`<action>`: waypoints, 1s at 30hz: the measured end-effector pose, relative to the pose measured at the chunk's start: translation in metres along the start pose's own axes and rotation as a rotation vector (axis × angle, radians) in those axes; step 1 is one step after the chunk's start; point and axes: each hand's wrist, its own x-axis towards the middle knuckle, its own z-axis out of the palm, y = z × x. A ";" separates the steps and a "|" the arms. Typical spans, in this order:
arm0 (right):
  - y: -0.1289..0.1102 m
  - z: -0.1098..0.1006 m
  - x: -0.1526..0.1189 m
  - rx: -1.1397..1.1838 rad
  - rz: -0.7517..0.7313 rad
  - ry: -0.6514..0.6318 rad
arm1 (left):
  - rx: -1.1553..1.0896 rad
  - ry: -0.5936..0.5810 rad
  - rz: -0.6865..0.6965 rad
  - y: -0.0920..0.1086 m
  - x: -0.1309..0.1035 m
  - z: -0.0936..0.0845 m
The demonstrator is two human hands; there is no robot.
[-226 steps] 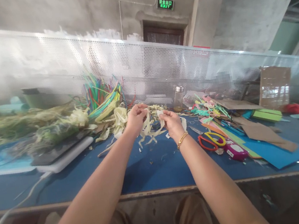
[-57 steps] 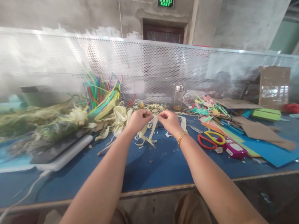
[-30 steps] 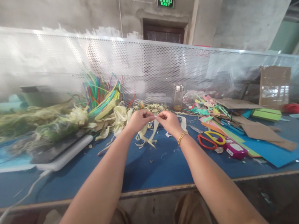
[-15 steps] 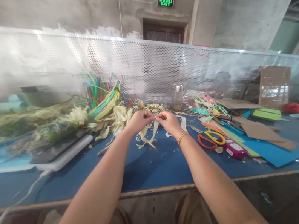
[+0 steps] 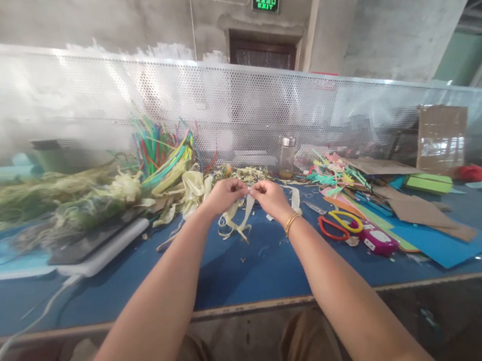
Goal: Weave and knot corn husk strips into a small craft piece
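Observation:
My left hand (image 5: 226, 195) and my right hand (image 5: 270, 195) meet above the blue table (image 5: 248, 278), fingertips pinched almost together. Between them is a small pale piece, too small to make out clearly. A pale strip (image 5: 249, 206) hangs just beneath the fingers. Curled, cream-coloured strips (image 5: 234, 226) lie below and behind my left hand, beside larger dried husks (image 5: 193, 187). A gold bracelet (image 5: 292, 223) circles my right wrist.
Right of my right forearm lie scissors with red and yellow handles (image 5: 341, 225), a purple object (image 5: 378, 241), blue paper (image 5: 446, 248) and cardboard. Coloured stems (image 5: 166, 150), a glass bottle (image 5: 287, 157) and a perforated screen (image 5: 255, 98) stand behind. A white device (image 5: 104, 249) sits left.

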 end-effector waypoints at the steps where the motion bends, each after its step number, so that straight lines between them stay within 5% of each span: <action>1: 0.000 0.000 0.000 -0.011 -0.002 0.012 | -0.011 -0.009 0.006 0.000 0.000 0.000; 6: 0.009 -0.005 0.005 -0.035 0.054 0.162 | -0.043 -0.001 0.016 0.000 0.000 -0.001; 13: 0.019 -0.030 0.020 0.337 0.256 0.568 | -0.005 0.378 -0.185 -0.013 0.004 -0.024; 18: 0.023 -0.059 0.027 0.619 0.302 0.841 | 0.150 0.523 -0.331 -0.015 0.000 -0.038; 24: 0.029 -0.092 0.025 0.269 0.143 1.212 | 0.340 0.686 -0.475 -0.013 -0.004 -0.051; 27: 0.021 -0.091 0.020 0.099 0.033 1.190 | 0.275 0.727 -0.475 -0.015 -0.002 -0.049; 30: 0.010 -0.074 0.016 0.012 -0.034 0.991 | 0.018 0.629 -0.397 -0.016 0.002 -0.038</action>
